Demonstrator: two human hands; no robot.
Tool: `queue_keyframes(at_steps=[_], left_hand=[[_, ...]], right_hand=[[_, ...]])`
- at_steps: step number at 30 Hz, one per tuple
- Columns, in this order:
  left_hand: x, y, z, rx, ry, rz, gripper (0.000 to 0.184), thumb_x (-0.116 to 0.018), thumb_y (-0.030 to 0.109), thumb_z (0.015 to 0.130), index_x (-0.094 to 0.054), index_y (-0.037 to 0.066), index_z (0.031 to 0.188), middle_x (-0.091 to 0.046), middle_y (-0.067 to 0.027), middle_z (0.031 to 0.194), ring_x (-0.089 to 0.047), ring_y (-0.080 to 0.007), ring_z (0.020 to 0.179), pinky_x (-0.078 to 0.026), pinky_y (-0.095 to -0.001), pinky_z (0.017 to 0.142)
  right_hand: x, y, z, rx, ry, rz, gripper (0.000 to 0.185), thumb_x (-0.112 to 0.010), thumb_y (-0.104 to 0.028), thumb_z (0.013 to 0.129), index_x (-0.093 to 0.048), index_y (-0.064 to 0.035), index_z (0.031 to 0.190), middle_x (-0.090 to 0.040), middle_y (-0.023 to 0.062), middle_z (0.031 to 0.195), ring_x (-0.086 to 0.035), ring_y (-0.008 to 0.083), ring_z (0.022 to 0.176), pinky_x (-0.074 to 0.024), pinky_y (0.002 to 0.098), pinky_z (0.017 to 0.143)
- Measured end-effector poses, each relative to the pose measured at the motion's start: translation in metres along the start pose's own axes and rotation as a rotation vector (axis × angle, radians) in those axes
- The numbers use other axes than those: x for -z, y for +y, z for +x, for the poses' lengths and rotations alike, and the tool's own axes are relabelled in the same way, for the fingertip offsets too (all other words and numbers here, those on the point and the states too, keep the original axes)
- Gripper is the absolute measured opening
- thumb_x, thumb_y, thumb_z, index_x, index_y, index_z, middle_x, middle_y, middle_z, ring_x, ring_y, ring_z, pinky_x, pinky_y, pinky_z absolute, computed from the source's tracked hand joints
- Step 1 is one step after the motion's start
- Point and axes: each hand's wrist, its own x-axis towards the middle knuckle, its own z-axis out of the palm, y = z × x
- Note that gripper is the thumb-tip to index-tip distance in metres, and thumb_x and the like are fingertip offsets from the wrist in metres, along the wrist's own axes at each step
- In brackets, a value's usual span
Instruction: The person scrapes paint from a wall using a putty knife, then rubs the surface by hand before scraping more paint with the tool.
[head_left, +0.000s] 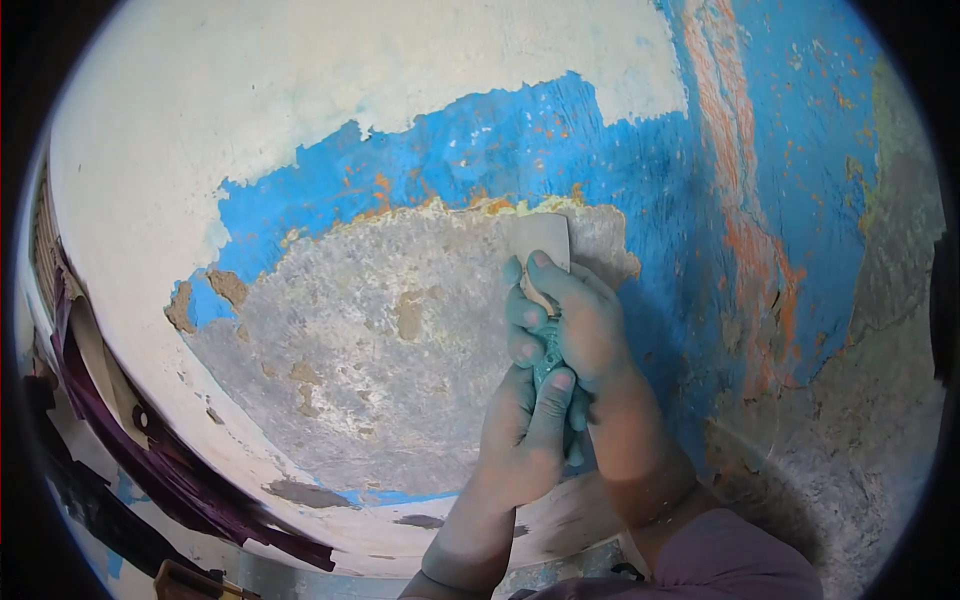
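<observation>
Both my hands are wrapped around a scraper with a wide, flat metal blade and a greenish handle. My right hand is closed high on the handle, its thumb lying along the base of the blade. Lower down, my left hand grips the handle's end, thumb pointing up. The blade's top edge meets the ragged border between the bare grey patch and the blue paint. Fingers cover most of the handle.
Cream-coloured coating surrounds the blue band above and to the left. To the right, a wall corner carries peeling blue paint with an orange streak. Dark purple cloth hangs at the lower left. Rough bare wall shows at lower right.
</observation>
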Motion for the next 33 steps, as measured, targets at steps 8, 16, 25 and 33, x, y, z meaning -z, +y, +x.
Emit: queue_keyframes(at_steps=[8, 16, 25, 33], left_hand=[[-0.004, 0.007, 0.0, 0.047, -0.009, -0.002, 0.032, -0.041, 0.028, 0.098, -0.049, 0.001, 0.083, -0.048, -0.0032, 0.064, -0.043, -0.0086, 0.04, -0.035, -0.0204, 0.036], [0.005, 0.01, 0.004, 0.071, -0.079, -0.033, 0.032, -0.044, 0.029, 0.097, -0.048, -0.002, 0.093, -0.049, -0.0048, 0.067, -0.043, -0.0097, 0.042, -0.036, -0.0217, 0.036], [0.006, 0.018, 0.01, 0.121, -0.072, -0.05, 0.031, -0.044, 0.029, 0.097, -0.048, -0.002, 0.091, -0.049, -0.0052, 0.064, -0.044, -0.0105, 0.042, -0.037, -0.0212, 0.036], [0.009, -0.015, 0.011, 0.104, -0.139, -0.111, 0.028, -0.041, 0.026, 0.098, -0.048, -0.001, 0.097, -0.05, -0.0034, 0.066, -0.045, -0.0091, 0.044, -0.038, -0.0212, 0.041]], right_hand=[[-0.001, -0.004, -0.002, 0.015, -0.012, 0.037, 0.023, -0.047, -0.026, 0.095, -0.053, -0.0038, 0.096, -0.042, -0.0016, 0.062, -0.041, 0.0112, 0.045, -0.0357, 0.0251, 0.042], [-0.007, -0.012, 0.0, 0.026, 0.005, 0.077, 0.02, -0.048, -0.023, 0.094, -0.053, -0.0039, 0.094, -0.041, -0.0025, 0.062, -0.04, 0.0101, 0.045, -0.035, 0.0246, 0.042], [-0.013, -0.015, 0.0, 0.031, 0.059, 0.08, 0.018, -0.047, -0.022, 0.094, -0.052, -0.0053, 0.097, -0.038, -0.003, 0.061, -0.039, 0.0103, 0.045, -0.0337, 0.0242, 0.042], [0.011, -0.003, -0.003, 0.022, 0.014, -0.027, 0.024, -0.046, -0.024, 0.095, -0.053, -0.0014, 0.102, -0.043, -0.0005, 0.062, -0.044, 0.0116, 0.047, -0.0368, 0.0247, 0.044]])
